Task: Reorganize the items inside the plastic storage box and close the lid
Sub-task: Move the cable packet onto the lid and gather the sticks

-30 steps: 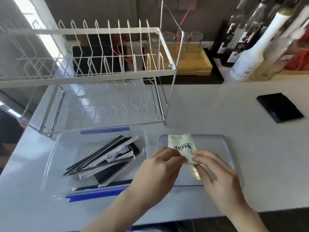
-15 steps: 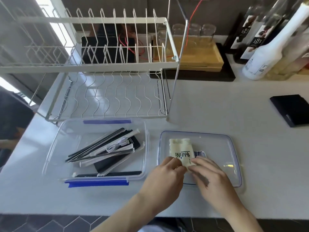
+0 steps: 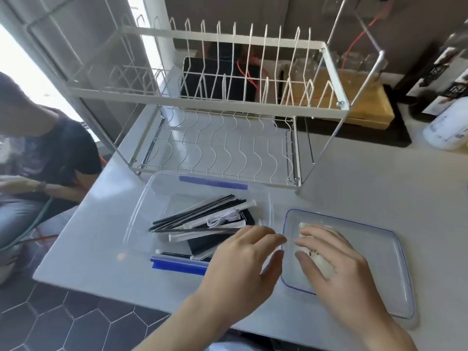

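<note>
We are pressing our right hand [image 3: 331, 259], fingers flattened, on the pale packet [image 3: 307, 228] lying in the lid [image 3: 374, 252], seemingly gripping nothing. Just left of the lid, our left hand [image 3: 243, 259] is hovering open-fingered and empty over the storage box [image 3: 141, 219] (straws [image 3: 195, 215] already inside), probably readying room.

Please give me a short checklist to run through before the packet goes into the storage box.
1. Storage box open, lid off beside it: ok.
2. Packet in a firm grip: cannot tell; the right hand covers it on the lid.
3. Left hand free: ok, it holds nothing.
4. Box contents tidy: not ok; black straws, wrapped straws and a white cable lie crossed.
5. Bare floor in the box: ok, along its left side.
</note>
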